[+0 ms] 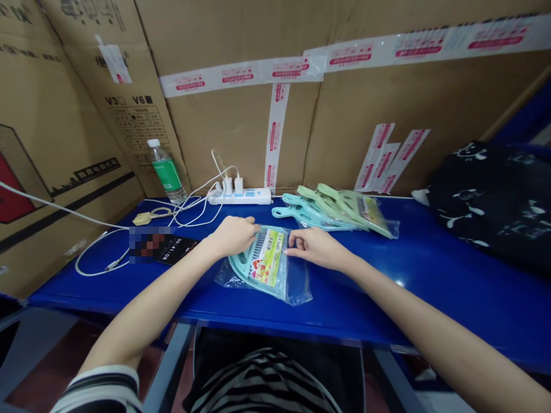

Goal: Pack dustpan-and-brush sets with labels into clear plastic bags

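Note:
A light-blue dustpan set (245,267) with a printed yellow-green card (267,258) lies in a clear plastic bag (301,287) on the blue table. My left hand (236,234) rests over its upper left part, fingers curled round it and closed. At the bag's right side is my right hand (312,245), its fingers bent and the thumb at the bag's edge, pinching the plastic. Behind, bagged dustpans of the same kind overlap in a pile, a light-blue one (301,212) to the left and green ones (344,206) to the right.
A phone (172,248) showing a timer lies left on the blue table (365,304). Behind it are a water bottle (167,175), white cables and a power strip (247,197). Cardboard walls (228,126) stand at the back and left. A black patterned bag (495,201) sits right.

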